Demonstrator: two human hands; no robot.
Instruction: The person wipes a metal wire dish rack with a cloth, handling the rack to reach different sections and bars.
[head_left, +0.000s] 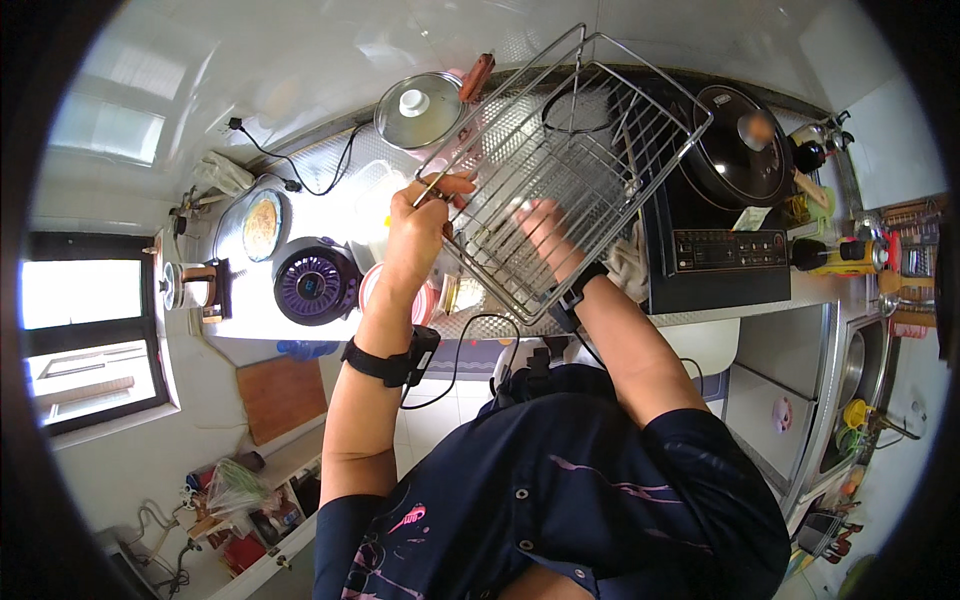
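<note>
A metal wire rack (637, 199) is tilted up over the counter, its open wire frame spanning the middle of the view. My left hand (427, 217) grips the rack's left side, fingers closed around the wire. Behind the rack's bars is my right hand (541, 223), blurred, with something small and whitish at the fingertips; whether it holds that cannot be told. Below the bars lies the textured metal countertop, with a round dark wire ring near the back. A pot with a glass lid (420, 111) and a brown handle stands just left of the rack.
At the right, a dark lidded pan (739, 146) sits on a black induction cooktop (720, 289), with bottles (840, 255) beyond. A beige cloth (628, 262) lies beside the cooktop. A round purple-black appliance (315, 281), a plate of food (262, 225) and a pink-rimmed bowl (424, 304) are at left.
</note>
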